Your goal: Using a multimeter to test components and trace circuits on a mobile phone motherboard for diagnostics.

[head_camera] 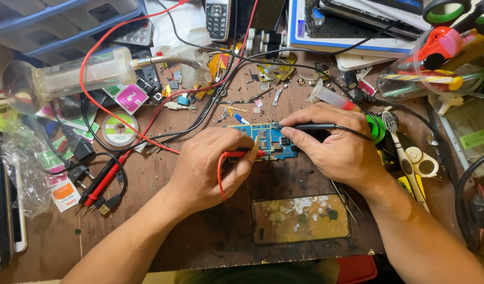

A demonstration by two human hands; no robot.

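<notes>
Red probe (242, 154) pinched in left hand (208, 168), black probe (310, 127) in right hand (334, 144), both grips tight over blue board (271, 141).

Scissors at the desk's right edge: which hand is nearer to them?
Right. The right hand lies just left of the scissors, holding a black probe; the left hand is farther left, beyond the circuit board.

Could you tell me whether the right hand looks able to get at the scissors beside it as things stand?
Probably yes: the scissors lie uncovered just beside the right hand, though that hand holds a black probe now.
</notes>
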